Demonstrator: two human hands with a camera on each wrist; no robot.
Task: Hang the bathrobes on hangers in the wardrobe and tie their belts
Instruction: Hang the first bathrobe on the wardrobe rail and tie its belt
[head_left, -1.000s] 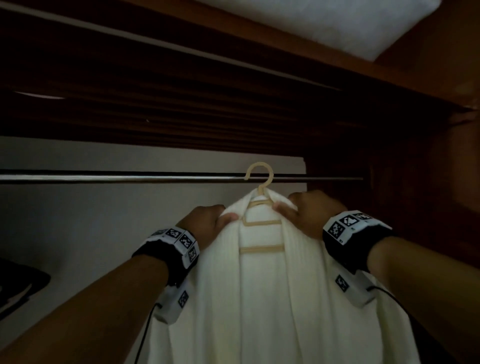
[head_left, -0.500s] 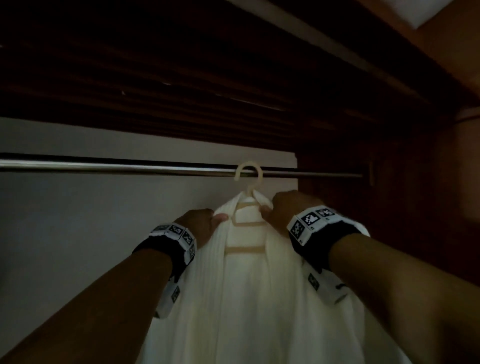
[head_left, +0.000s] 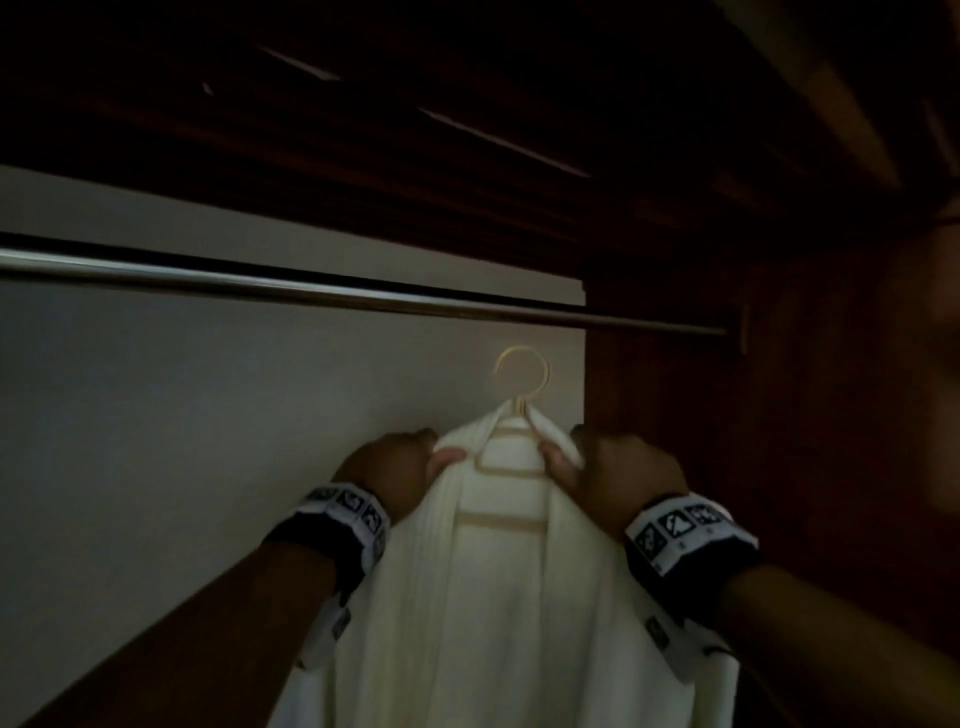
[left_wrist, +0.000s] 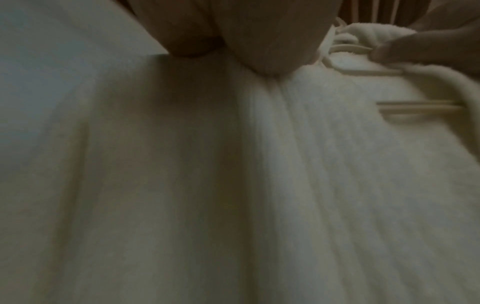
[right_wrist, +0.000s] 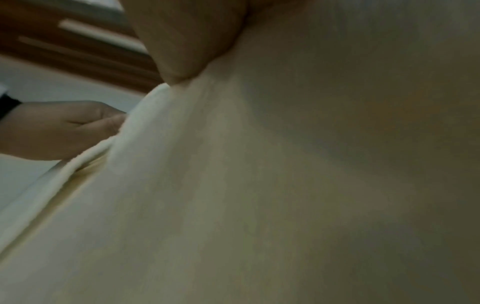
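Gripping one bathrobe (head_left: 498, 613) collar: left hand (head_left: 395, 475), right hand (head_left: 623, 475); hanger (head_left: 521, 410) seemingly below rod (head_left: 311, 288).

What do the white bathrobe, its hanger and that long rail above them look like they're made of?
Bathrobe: soft, thick cream fabric, probably cotton terry or a ribbed weave; the nap and lengthwise ridges show in the left wrist view. Hanger: thin, smooth, pale cream, probably plastic, though the dim light leaves that open. Rail: a round bar with a bright streak along it, so likely polished metal.
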